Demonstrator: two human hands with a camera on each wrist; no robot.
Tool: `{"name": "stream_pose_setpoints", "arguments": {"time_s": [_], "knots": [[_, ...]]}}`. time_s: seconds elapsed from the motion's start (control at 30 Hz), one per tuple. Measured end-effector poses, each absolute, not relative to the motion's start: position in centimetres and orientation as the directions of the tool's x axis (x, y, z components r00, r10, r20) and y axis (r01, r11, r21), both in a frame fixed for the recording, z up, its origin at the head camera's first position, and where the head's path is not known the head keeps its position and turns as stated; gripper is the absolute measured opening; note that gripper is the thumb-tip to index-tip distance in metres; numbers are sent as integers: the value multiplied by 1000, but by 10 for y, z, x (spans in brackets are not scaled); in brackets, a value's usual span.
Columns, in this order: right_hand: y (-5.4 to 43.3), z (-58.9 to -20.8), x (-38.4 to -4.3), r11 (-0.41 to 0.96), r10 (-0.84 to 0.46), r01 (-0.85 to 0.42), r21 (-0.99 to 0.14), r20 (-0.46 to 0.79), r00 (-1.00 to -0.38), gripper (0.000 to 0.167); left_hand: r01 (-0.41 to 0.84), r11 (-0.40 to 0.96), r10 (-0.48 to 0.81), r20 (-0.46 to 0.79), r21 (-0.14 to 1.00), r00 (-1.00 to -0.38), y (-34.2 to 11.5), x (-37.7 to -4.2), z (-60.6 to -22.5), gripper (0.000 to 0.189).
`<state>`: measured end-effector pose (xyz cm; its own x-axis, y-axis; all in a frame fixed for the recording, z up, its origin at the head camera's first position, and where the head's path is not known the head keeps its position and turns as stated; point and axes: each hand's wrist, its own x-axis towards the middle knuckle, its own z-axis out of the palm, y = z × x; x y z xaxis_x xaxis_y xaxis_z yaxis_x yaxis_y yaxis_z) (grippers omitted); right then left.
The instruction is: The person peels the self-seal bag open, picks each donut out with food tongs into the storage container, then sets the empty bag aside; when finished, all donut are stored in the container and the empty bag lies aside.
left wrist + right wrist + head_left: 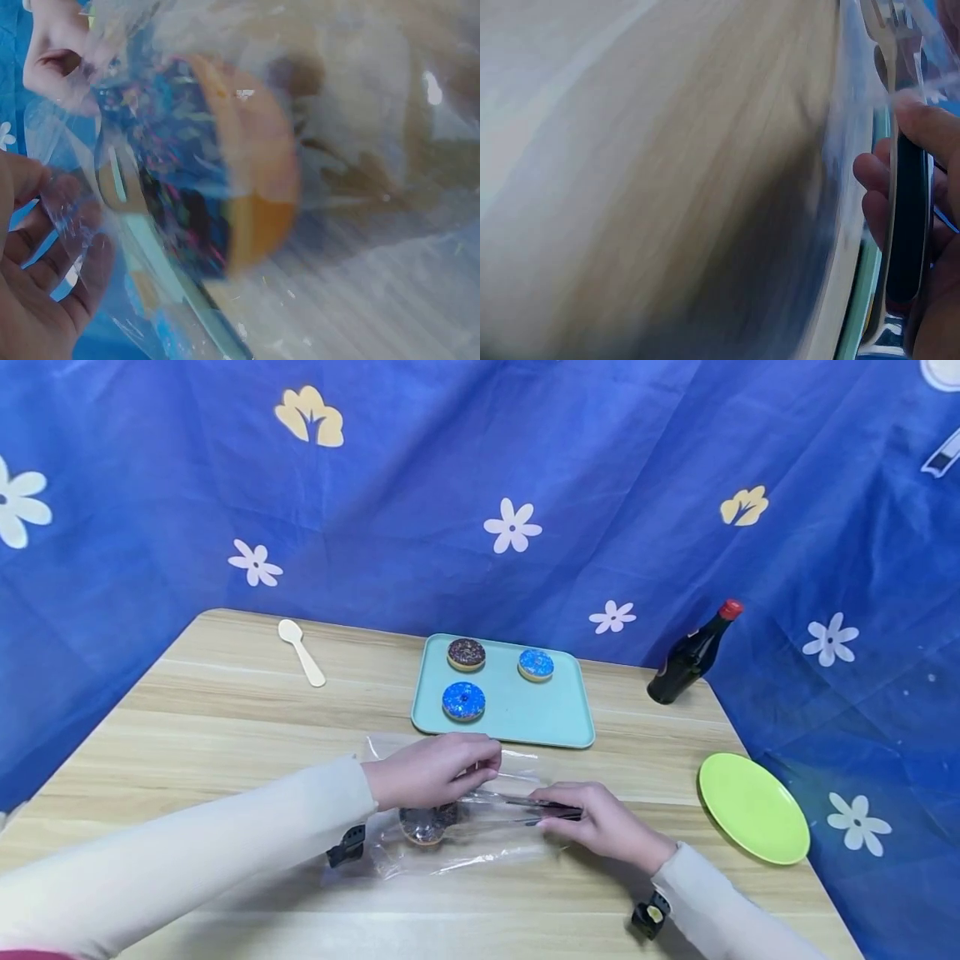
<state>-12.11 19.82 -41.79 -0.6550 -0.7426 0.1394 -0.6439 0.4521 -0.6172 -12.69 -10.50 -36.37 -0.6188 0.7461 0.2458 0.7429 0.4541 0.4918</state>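
A clear plastic bag (487,852) lies on the table, its upper edge pinched by my left hand (442,768). A chocolate doughnut with sprinkles (426,823) shows through the film near the bag's left end. Close up in the left wrist view, the doughnut (187,165) stands on edge behind the plastic. My right hand (600,818) grips metal tongs (558,811) by their black handles. The tongs (910,217) have a fork-shaped tip in the right wrist view, and that end reaches left into the bag, towards the doughnut.
Behind the bag, a mint tray (525,718) carries a brown doughnut (466,654) and two blue ones (463,702). A dark bottle with a red cap (690,656) stands at the back right, above a green plate (753,810). A pale spoon (302,652) lies at the back left.
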Motion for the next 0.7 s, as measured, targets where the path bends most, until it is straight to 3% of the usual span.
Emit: {"name": "stream_pose_setpoints", "arguments": {"time_s": [0.37,0.7], "knots": [[249,-415,-121,537,-596,-469,-701,78,-799,36,699,513,712,208,498,-671,-121,-132,-364,9],[303,-410,-123,587,-517,-400,-703,54,-854,33,700,551,701,204,455,-684,-132,-131,-370,8]]}}
